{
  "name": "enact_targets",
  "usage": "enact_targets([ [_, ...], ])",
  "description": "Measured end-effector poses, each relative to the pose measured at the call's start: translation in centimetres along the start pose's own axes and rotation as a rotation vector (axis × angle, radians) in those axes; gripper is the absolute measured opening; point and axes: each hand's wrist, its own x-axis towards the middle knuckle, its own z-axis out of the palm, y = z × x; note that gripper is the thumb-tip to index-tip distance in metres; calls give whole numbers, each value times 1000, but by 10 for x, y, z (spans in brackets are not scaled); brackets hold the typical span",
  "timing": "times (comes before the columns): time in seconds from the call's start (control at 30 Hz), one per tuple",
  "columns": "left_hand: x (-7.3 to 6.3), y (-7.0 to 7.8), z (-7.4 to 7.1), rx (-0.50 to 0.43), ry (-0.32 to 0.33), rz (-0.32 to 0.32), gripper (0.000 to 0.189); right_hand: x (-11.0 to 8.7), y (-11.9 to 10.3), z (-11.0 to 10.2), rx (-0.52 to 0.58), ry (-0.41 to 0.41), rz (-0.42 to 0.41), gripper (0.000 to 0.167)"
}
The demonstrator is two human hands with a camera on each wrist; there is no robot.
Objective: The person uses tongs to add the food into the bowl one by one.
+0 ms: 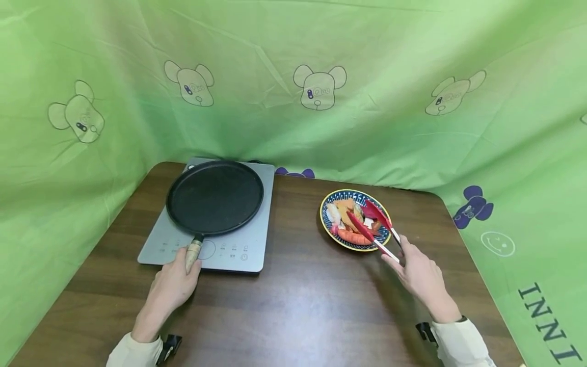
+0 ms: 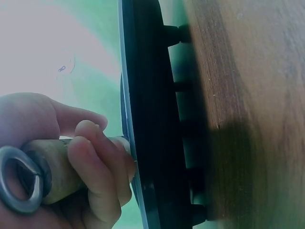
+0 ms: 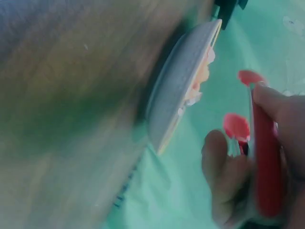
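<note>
Presently, in the head view, the outstretched left hand (image 1: 173, 283) is gripping the handle (image 1: 194, 250) of one pan (image 1: 215, 196) lying on one hob (image 1: 255, 234), while the right hand (image 1: 422, 278) is holding spread tongs (image 1: 367, 233) over one plate (image 1: 339, 195) of mixed food (image 1: 353, 237); at the left wrist, fingers (image 2: 95, 176) are wrapping that handle; at the right, two red tips (image 3: 237, 125) are standing apart.

fingers (image 3: 214, 155) grip red tongs (image 3: 267, 171) | plate (image 3: 174, 90) bearing food (image 3: 204, 71) nearby

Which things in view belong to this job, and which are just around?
Likely in the job:
pan, handle in the left hand
tongs in the right hand
cooktop under the pan
plate with food

Apparently just around:
green cloth
</note>
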Motion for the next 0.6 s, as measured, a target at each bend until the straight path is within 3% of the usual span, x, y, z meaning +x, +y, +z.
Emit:
enact_targets([
  [0.13,1,0,1,-1,-2,0,55,2,-5,0,-73,11,-13,68],
  [0.4,0,-1,0,4,1,1,58,9,-14,2,-49,-10,-18,62],
  [0.6,0,-1,1,10,7,-3,57,10,-20,2,-83,31,-61,56],
])
